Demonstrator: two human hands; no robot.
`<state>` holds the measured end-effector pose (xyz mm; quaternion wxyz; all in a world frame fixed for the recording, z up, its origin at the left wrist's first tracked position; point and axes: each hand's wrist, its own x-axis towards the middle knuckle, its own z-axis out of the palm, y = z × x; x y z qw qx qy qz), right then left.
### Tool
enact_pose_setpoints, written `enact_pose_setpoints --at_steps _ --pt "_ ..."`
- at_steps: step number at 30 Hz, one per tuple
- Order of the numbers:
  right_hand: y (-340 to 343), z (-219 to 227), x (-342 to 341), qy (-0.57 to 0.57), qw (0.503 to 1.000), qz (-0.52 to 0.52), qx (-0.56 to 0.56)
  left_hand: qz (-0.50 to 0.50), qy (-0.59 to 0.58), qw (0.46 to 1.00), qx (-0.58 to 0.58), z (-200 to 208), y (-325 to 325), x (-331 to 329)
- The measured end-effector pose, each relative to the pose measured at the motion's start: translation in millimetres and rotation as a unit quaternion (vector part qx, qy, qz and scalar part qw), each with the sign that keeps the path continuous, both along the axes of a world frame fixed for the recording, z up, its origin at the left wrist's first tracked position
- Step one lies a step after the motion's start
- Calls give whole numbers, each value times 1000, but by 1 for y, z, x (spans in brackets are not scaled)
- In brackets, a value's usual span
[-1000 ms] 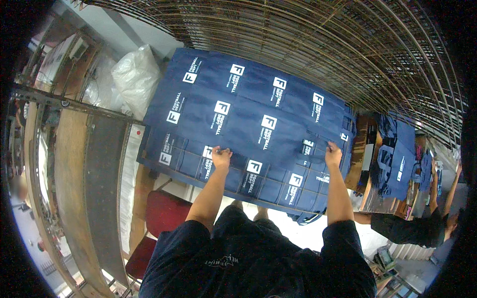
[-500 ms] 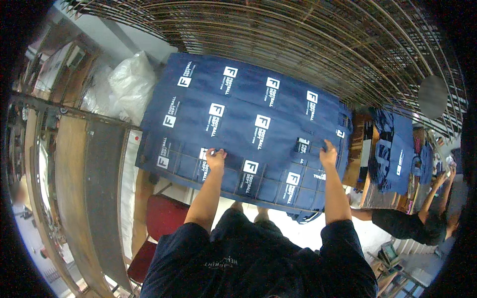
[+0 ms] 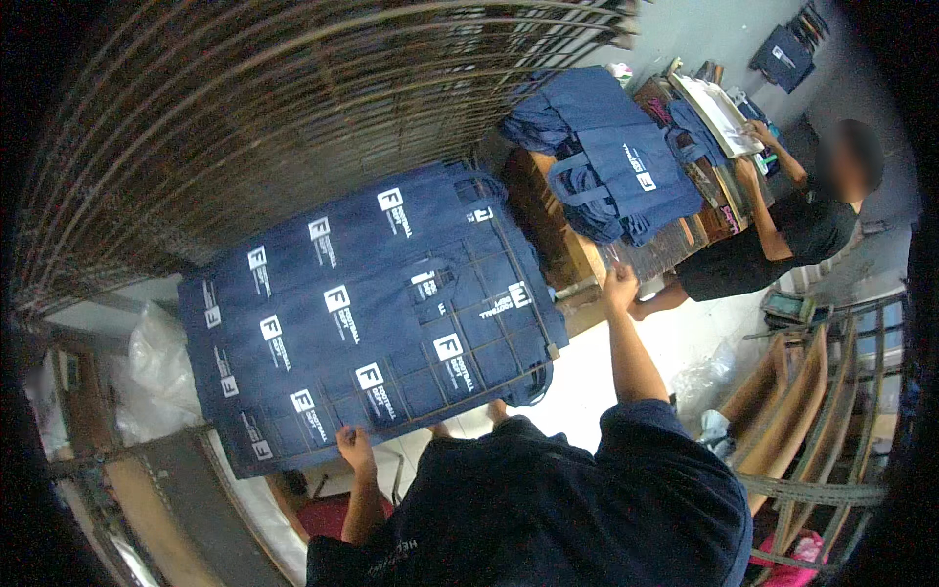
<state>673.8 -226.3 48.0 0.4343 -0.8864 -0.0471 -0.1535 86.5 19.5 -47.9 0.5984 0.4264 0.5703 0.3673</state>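
Navy fabric bags (image 3: 293, 367) with white prints lie spread over a wire rack (image 3: 469, 340) in front of me. My left hand (image 3: 355, 450) is at the rack's near edge, its fingers drawn together; what they hold, if anything, is too small to make out. Out to the right, my right hand (image 3: 620, 288) is raised beside the corner of a wooden table (image 3: 667, 256), fingers loosely apart and nothing visible in them. On that table lies a pile of navy bags (image 3: 626, 161), their handles hanging toward me.
Tilted wire racks (image 3: 293, 127) hang over the far side. A co-worker (image 3: 782, 230) in dark clothes handles a white frame (image 3: 722, 117) at the table's right end. Clear plastic bags (image 3: 156, 367) lie at left, a dark red chair (image 3: 328, 517) below, wooden boards (image 3: 782, 401) at right.
My view has swung to the right. My right hand has left the bags and moved out toward the table; my left hand has come back from over the bags to the rack's near edge.
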Motion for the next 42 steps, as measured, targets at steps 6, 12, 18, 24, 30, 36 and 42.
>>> enact_pose_setpoints --at_steps 6,12,18,24,30,36,42 --pt "34 70 69 -34 957 20 -288 27 37 998 -52 37 -44 22" --pt "42 85 111 12 912 106 -395 30 24 997 -69 118 -75 75" --pt "15 90 144 -71 936 179 -293 16 36 997 -59 155 -99 117" --pt "-1 130 173 -142 951 234 -142 -67 20 994 -82 164 -109 160" --pt "5 268 124 -273 933 231 50 -302 -1 946 -116 206 -123 259" --pt "-21 353 86 -201 814 388 383 -461 -311 740 -378 251 -140 368" --pt "-66 333 81 -15 693 522 498 -375 -438 735 -356 302 -139 403"
